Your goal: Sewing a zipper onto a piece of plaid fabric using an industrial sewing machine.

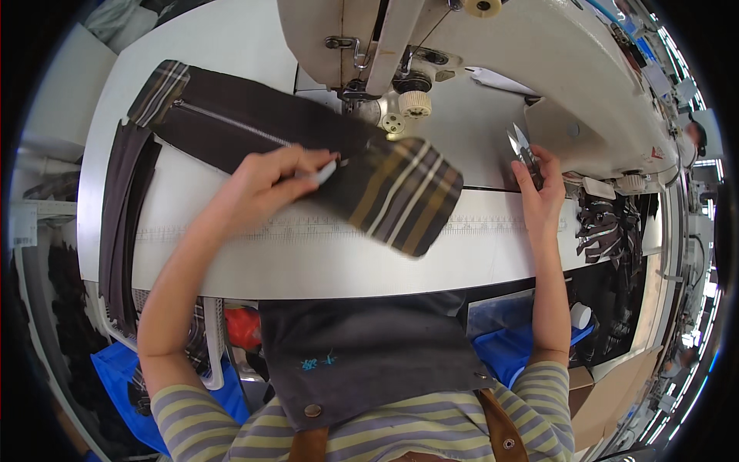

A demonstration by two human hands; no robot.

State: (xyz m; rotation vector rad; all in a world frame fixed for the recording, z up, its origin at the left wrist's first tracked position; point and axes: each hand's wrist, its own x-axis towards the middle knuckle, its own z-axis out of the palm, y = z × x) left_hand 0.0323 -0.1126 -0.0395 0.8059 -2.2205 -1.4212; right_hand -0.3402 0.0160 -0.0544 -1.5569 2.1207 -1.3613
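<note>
My left hand (273, 181) is closed at the near edge of a long dark fabric piece (246, 96) with a zipper along it. Plaid panels (408, 196) finish both ends; the right one is blurred by motion. Something small and white (327, 171) shows at my left fingertips; I cannot tell what it is. To the right, my right hand (545, 189) holds thread snips (522, 146), blades pointing up and away from me. The piece reaches close to the sewing machine's needle area (362, 96), and its far left end lies over a stack of dark strips (123, 208).
The sewing machine (539, 69) takes up the far right of the white table (231, 273). A printed ruler (477, 225) runs along the near side. Dark fabric scraps (608, 227) hang at the right edge. Below stand a white basket (217, 339) and blue bags (115, 377).
</note>
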